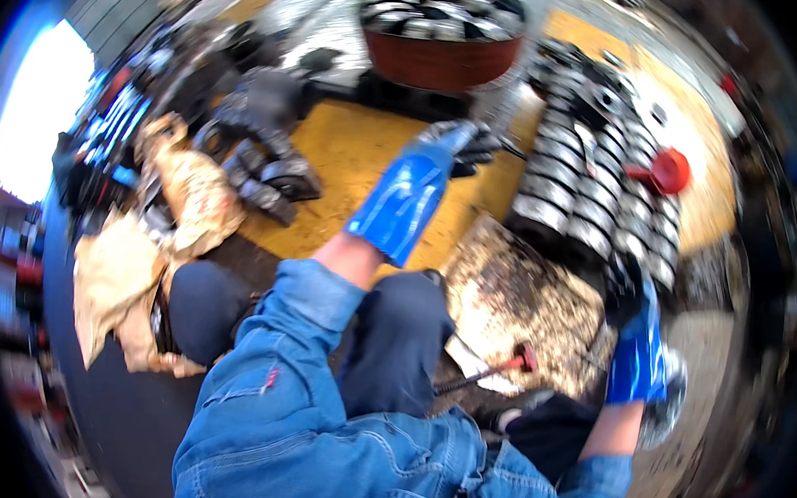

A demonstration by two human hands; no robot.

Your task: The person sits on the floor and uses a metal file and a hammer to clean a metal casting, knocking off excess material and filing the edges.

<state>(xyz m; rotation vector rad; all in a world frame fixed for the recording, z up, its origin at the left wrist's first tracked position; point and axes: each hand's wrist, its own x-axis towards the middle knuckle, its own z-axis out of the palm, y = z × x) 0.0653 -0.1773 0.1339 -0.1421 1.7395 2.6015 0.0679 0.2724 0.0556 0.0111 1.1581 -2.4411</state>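
My left hand [453,157], in a blue rubber glove with blackened fingers, is raised over a yellow board [349,156]. Its fingers are curled, and a thin dark piece [514,150] sticks out beside them toward the rows of metal rings [546,180]. What the fingers hold is too blurred to name. My right hand [628,302], gloved the same way, is at the near end of those rows, low on the right. Its dark fingers blend into the shadow there, so their shape is hidden. The rings are shiny, thick and laid side by side in several long rows.
A rusty-brown round tub [440,62] full of metal rings stands at the back. A red funnel-like piece [664,171] lies on the rows. Stained cardboard [531,301] and a red-headed hammer [510,363] lie before me. Crumpled brown paper [118,275] and dark metal parts [272,170] are at left.
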